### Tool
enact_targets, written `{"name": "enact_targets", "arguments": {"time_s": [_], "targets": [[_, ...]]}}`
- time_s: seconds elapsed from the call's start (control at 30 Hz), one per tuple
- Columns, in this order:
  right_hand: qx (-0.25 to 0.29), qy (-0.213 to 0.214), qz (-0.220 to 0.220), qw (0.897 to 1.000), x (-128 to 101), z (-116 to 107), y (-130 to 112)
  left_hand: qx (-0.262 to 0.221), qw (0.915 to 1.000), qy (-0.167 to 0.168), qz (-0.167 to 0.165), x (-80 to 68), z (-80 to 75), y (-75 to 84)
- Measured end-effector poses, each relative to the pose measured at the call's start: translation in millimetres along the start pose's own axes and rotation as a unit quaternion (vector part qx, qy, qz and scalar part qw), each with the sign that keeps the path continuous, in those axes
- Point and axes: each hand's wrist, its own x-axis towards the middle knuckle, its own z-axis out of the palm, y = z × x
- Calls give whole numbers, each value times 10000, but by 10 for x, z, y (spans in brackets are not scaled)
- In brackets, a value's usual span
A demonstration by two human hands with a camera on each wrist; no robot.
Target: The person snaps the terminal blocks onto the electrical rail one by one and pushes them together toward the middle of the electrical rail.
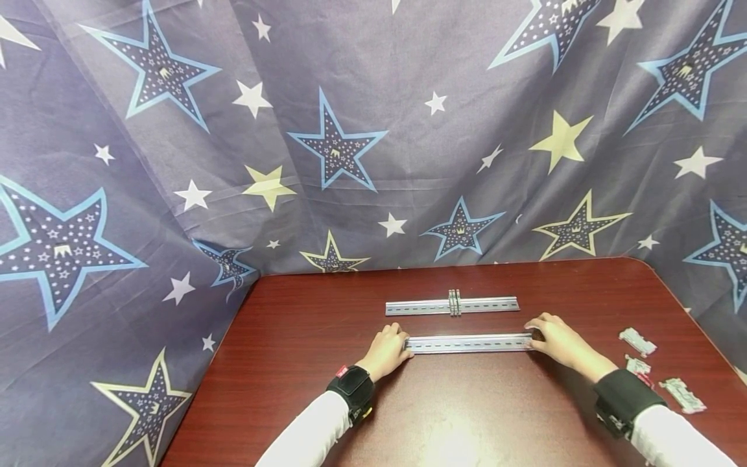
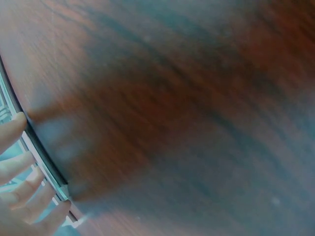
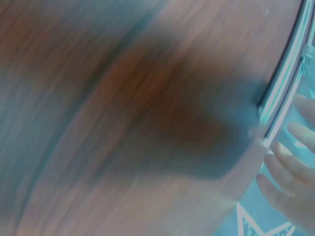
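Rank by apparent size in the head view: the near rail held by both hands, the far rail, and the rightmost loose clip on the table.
1. Far rail and near rail: look alike, so no ranking between them.
2. Rightmost clip: plainly smallest.

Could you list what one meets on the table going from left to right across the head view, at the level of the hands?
Left hand → near metal rail held at both ends → right hand → small grey clips lying loose by the right edge of the table.
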Motion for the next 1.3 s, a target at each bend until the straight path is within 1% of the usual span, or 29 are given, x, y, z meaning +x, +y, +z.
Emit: {"name": "enact_targets", "arguments": {"time_s": [0.13,0.27,0.37,0.5,0.6,0.7,0.87,1.03,1.13,1.3], "targets": [[-44,4,173,9998,-77,-115,137,-22,10000,65,21,-1,11,-9],[-94,13,320,9994,-169,-238,277,5,10000,12,-23,3,8,-8],[-181,95,340,9992,-236,-321,384,21,10000,-23,-49,4,3,-4],[-243,68,435,9987,-314,-431,509,4,9999,-70,-76,0,-11,2],[-209,-55,617,9979,-372,-512,575,-14,9999,-98,-84,-2,-20,7],[-214,-50,742,9970,-425,-574,637,-23,9999,-98,-89,-2,-26,12],[-281,100,872,9957,-509,-633,743,-15,9999,-81,-91,-9,-28,15],[-352,253,1011,9939,-599,-637,846,-33,10000,-36,-55,-16,-18,6],[-429,285,1168,9918,-652,-638,907,-23,10000,-25,-47,-13,-18,7],[-405,114,1643,9855,-727,-667,987,28,10000,-16,-27,-6,-18,4]]}}
